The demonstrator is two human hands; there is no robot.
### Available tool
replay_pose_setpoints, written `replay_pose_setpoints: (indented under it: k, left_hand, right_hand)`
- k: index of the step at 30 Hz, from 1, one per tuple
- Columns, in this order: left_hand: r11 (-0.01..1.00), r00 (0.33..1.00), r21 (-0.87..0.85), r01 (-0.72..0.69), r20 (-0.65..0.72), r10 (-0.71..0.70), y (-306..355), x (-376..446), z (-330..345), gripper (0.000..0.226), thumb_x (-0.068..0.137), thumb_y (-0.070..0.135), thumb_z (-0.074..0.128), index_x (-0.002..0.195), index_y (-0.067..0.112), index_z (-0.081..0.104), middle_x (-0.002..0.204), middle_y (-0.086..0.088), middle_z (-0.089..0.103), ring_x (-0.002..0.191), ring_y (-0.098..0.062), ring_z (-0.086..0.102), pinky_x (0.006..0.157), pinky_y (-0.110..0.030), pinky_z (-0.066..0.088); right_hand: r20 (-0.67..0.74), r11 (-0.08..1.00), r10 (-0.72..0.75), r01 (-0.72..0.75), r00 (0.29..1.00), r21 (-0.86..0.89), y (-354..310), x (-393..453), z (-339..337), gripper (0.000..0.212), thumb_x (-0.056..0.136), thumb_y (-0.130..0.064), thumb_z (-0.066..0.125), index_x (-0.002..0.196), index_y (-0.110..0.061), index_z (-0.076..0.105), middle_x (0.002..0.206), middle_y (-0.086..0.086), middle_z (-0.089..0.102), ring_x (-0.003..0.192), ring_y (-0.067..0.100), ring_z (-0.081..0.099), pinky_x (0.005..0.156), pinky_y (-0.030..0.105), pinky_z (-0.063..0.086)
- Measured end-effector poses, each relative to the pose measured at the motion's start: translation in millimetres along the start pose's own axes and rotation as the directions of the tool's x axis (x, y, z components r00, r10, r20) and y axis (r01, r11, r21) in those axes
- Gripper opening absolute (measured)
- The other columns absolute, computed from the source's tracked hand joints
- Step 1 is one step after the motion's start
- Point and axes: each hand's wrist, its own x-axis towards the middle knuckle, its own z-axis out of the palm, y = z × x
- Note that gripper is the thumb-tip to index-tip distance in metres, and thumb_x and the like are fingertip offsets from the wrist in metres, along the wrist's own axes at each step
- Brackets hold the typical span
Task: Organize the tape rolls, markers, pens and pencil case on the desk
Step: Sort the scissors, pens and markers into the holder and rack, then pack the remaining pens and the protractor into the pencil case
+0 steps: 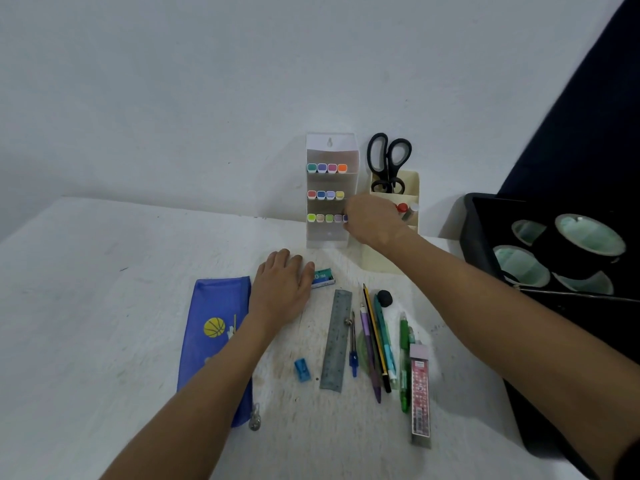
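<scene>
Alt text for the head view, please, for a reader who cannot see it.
A person's right hand reaches to the bottom row of a clear marker rack against the wall, while the left hand rests flat on the white desk. A blue pencil case, ruler and pens lie nearby.

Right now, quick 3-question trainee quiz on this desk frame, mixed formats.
1. True or false: the left hand lies flat on the desk, beside the blue pencil case.
2. How many marker caps show in the top row of the marker holder?
3. The scissors stand in: A) the cream organizer B) the black tray C) the pencil case.

Key
1. True.
2. Four.
3. A. The right hand reaches the holder's bottom row.
</scene>
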Motion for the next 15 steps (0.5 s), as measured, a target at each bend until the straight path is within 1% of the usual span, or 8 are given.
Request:
replay_pose_setpoints:
  k: [3,6,8,10,11,12,13,15]
  left_hand:
    - [0.999,1.000,-0.042,0.022,0.013,-0.021,1.3,-1.3,-2.9,0.049,0.093,0.044,0.018,0.094,0.016,0.058,0.099,-0.001,0.056,0.096,-0.019,0.049,0.085,-0.037,0.044]
    - [0.985,0.996,-0.157,0.077,0.057,-0.068,1.5,0.3,-8.7,0.053,0.089,0.040,0.017,0.093,0.011,0.061,0.094,-0.002,0.055,0.093,-0.020,0.049,0.085,-0.041,0.044]
    - [0.947,0.987,-0.285,0.152,0.099,-0.128,1.3,5.2,-15.2,0.053,0.090,0.035,0.021,0.093,0.004,0.063,0.097,-0.008,0.059,0.093,-0.022,0.051,0.086,-0.041,0.044]
    - [0.904,0.967,-0.359,0.233,0.181,-0.177,3.1,11.9,-24.7,0.043,0.097,0.027,0.028,0.089,0.000,0.061,0.098,-0.012,0.061,0.094,-0.025,0.052,0.085,-0.039,0.041]
    - [0.893,0.959,-0.371,0.255,0.216,-0.184,4.1,15.5,-29.4,0.039,0.098,0.024,0.030,0.084,0.002,0.058,0.093,-0.013,0.060,0.092,-0.026,0.052,0.082,-0.038,0.041]
    - [0.886,0.953,-0.380,0.267,0.238,-0.185,5.5,18.6,-34.1,0.037,0.099,0.022,0.030,0.077,0.004,0.053,0.082,-0.012,0.058,0.085,-0.026,0.050,0.076,-0.037,0.040]
    - [0.881,0.954,-0.393,0.265,0.239,-0.180,6.6,21.7,-38.6,0.037,0.099,0.022,0.030,0.070,0.005,0.046,0.071,-0.009,0.052,0.076,-0.024,0.047,0.069,-0.035,0.038]
    - [0.876,0.958,-0.411,0.253,0.230,-0.169,9.6,26.7,-44.6,0.037,0.099,0.022,0.031,0.065,0.008,0.037,0.062,-0.007,0.043,0.065,-0.020,0.043,0.060,-0.032,0.033]
  right_hand:
    - [-0.016,1.000,-0.003,0.002,1.000,-0.029,-3.1,-2.3,-1.5,0.024,0.096,-0.016,0.047,0.117,-0.008,0.055,0.111,0.011,0.061,0.098,0.028,0.063,0.073,0.035,0.047]
    - [0.019,1.000,-0.003,0.003,1.000,-0.011,-4.4,-5.6,-2.7,0.026,0.095,-0.017,0.048,0.119,-0.008,0.054,0.113,0.011,0.061,0.100,0.027,0.062,0.076,0.035,0.048]
    - [0.074,1.000,-0.016,0.015,0.997,0.014,-5.2,-8.3,-3.6,0.027,0.093,-0.019,0.052,0.118,-0.008,0.053,0.113,0.011,0.060,0.101,0.027,0.061,0.079,0.037,0.049]
    - [0.086,0.998,-0.033,0.028,0.996,0.063,-5.6,-12.0,-4.9,0.028,0.091,-0.018,0.055,0.117,-0.008,0.053,0.113,0.012,0.059,0.100,0.027,0.060,0.077,0.036,0.049]
    - [0.071,0.995,-0.039,0.032,0.997,0.094,-5.2,-13.9,-6.8,0.027,0.091,-0.017,0.055,0.116,-0.008,0.053,0.112,0.012,0.058,0.100,0.027,0.060,0.076,0.035,0.048]
    - [0.052,0.992,-0.042,0.036,0.998,0.123,-4.8,-15.2,-8.8,0.026,0.091,-0.018,0.055,0.114,-0.008,0.054,0.111,0.012,0.059,0.098,0.027,0.060,0.077,0.035,0.049]
    - [0.033,0.987,-0.042,0.036,0.999,0.156,-3.4,-16.3,-11.9,0.026,0.090,-0.019,0.055,0.113,-0.007,0.055,0.110,0.012,0.059,0.095,0.026,0.060,0.078,0.035,0.050]
    - [0.003,0.971,-0.031,0.029,1.000,0.236,1.0,-17.6,-19.6,0.028,0.089,-0.023,0.057,0.111,-0.007,0.057,0.107,0.011,0.059,0.086,0.024,0.058,0.076,0.033,0.050]
